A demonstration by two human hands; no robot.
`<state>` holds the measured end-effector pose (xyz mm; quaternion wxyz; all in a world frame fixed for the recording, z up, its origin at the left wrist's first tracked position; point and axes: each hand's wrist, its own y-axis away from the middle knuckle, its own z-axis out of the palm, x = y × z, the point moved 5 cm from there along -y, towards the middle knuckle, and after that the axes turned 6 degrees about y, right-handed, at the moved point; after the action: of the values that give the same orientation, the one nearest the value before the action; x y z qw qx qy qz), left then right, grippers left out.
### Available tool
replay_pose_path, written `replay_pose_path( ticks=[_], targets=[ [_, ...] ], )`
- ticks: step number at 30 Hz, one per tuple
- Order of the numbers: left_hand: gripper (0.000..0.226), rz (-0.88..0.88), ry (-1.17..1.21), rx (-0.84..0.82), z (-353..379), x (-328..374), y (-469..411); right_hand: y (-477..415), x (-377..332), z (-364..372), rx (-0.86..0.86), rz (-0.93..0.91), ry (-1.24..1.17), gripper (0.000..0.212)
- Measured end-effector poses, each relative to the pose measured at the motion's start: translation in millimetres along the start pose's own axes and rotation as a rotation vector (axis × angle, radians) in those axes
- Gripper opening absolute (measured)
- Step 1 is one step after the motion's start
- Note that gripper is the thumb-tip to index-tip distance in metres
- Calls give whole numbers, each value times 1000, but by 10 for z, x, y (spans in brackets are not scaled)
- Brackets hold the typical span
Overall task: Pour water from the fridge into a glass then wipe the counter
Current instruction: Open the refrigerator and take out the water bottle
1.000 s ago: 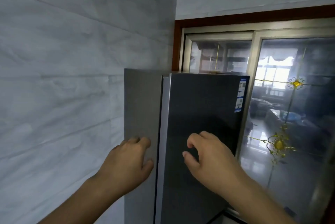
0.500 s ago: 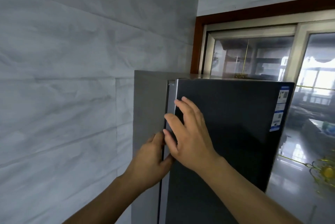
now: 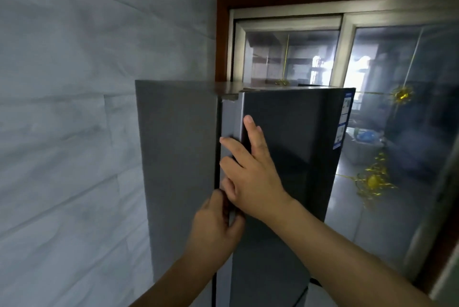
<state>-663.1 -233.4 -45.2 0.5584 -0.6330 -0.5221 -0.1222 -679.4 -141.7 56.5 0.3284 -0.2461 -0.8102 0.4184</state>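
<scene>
The fridge door stands just beside the tiled wall. We judge it heavy, rigid and slick-faced, so grip its left edge. Our left hand curls its fingers round that edge; our right hand lies flat on the front, fingers spread.

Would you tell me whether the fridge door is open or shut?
Barely cracked, if at all: a thin dark gap runs beside the fridge door; no inside shows.

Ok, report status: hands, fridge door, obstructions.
Left hand grips the fridge door at its edge; right hand flat on its front corner. Door not yet swung open. Nothing seen blocking it; tiled wall close on the left.
</scene>
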Motion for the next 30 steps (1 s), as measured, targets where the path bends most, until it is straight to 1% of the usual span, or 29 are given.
replay_pose_path(
  ticks=[2,6,8,10,13,16,17,18,20,21,22,23,24,25,26,28,30],
  targets=[
    [12,3,16,1,13,-15,2,7,-23,-12,-18,24,34,7],
    [16,18,-6,42,-5,21,25,2,-61,-34,-20,31,58,8],
    [21,-6,-11,29,3,28,47,4,-73,-48,-22,34,61,10],
    [22,7,3,2,31,94,89,70,-48,-87,-20,42,68,10],
    [19,69,59,-77,166,293,208,273,69,-302,26,28,65,14],
    [23,194,63,-197,364,496,410,516,209,-676,73,0,66,12],
    [20,256,39,-193,402,567,475,596,268,-813,68,-1,63,13],
    [17,308,16,-151,400,613,523,666,319,-924,59,-2,58,13],
    [31,348,24,10,432,717,550,871,464,-1199,48,-8,76,9],
    [40,300,59,70,465,773,528,990,556,-1340,49,-8,88,6],
    [48,231,102,93,524,843,491,1109,651,-1472,53,-2,93,4],
    [54,167,138,73,619,904,455,1215,737,-1584,58,6,94,4],
    [59,137,150,18,785,988,446,1334,840,-1712,59,16,95,5],
    [62,156,124,-38,962,1108,461,1454,939,-1832,57,29,98,6],
    [62,216,67,-69,1141,1251,496,1570,1041,-1951,54,47,101,6],
    [57,385,-82,-55,1432,1522,586,1754,1214,-2162,46,93,108,6],
    [55,492,-184,-29,1669,1735,612,1930,1373,-2374,38,159,103,6]
  ],
)
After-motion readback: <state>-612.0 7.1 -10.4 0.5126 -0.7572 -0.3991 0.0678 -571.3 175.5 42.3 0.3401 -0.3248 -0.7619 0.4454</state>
